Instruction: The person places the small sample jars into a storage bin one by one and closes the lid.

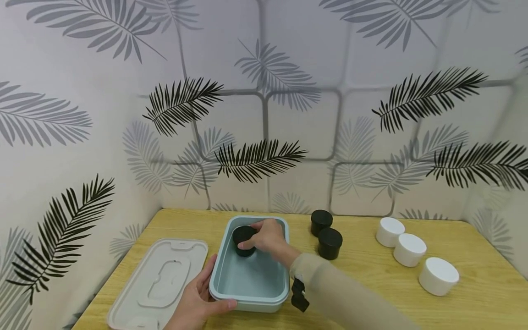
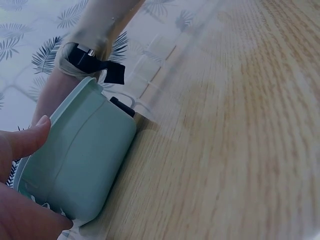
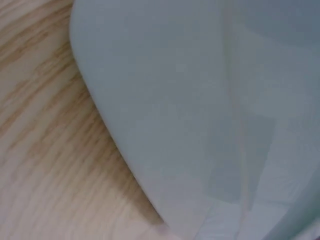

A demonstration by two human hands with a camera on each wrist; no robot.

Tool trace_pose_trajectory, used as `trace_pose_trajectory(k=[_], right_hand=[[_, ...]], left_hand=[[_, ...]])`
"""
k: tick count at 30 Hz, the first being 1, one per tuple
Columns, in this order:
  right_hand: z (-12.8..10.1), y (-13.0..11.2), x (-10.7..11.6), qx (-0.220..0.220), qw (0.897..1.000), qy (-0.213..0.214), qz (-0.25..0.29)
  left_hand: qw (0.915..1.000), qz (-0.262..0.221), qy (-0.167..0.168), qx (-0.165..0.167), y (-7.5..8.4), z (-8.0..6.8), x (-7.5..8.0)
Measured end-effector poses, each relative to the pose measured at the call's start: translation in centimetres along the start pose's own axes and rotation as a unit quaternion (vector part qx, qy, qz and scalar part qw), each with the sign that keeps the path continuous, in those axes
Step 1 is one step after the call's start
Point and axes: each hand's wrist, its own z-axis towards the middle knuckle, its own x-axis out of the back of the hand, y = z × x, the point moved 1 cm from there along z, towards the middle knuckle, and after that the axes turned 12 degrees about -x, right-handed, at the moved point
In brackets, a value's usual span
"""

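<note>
A pale blue-green box (image 1: 247, 293) stands open on the wooden table. My right hand (image 1: 267, 237) reaches into its far end and grips a black round jar (image 1: 242, 236) there. My left hand (image 1: 202, 300) holds the box's near left corner, thumb over the front rim. In the left wrist view the thumb (image 2: 27, 140) lies on the box's outer wall (image 2: 80, 165). The right wrist view shows only the blurred box wall (image 3: 200, 110) and table.
The box's grey-white lid (image 1: 158, 284) lies flat to the left. Two more black jars (image 1: 326, 233) stand right of the box. Three white round jars (image 1: 412, 256) sit in a row further right. Leaf-patterned walls close in the table at back and sides.
</note>
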Motion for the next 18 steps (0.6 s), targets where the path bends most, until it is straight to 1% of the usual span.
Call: trace_pose_trajectory(k=[2, 5, 9, 13, 16, 18], right_hand=[[-0.3, -0.3, 0.3, 0.004, 1.0, -0.006, -0.016], [-0.8, -1.0, 1.2, 0.015, 0.998, -0.018, -0.061], [-1.6, -2.2, 3.6, 0.039, 0.994, -0.02, -0.103], [-2.0, -2.8, 6.8, 0.066, 0.993, -0.027, -0.094], [-2.0, -2.5, 9.6, 0.088, 0.992, -0.031, -0.085], [-2.0, -2.0, 11.4, 0.108, 0.99, -0.03, -0.09]], left_hand=[[1.0, 0.001, 0.0, 0.003, 0.1, 0.0, 0.0], [1.0, 0.004, 0.0, 0.009, 0.1, 0.0, -0.1], [0.9999, 0.009, 0.004, 0.008, 0.1, 0.0, -0.1], [0.9998, 0.012, 0.013, 0.005, 0.1, 0.0, -0.1], [0.9997, 0.017, 0.017, 0.008, 0.2, 0.0, -0.1], [0.9997, 0.017, 0.015, 0.011, 0.3, -0.1, -0.1]])
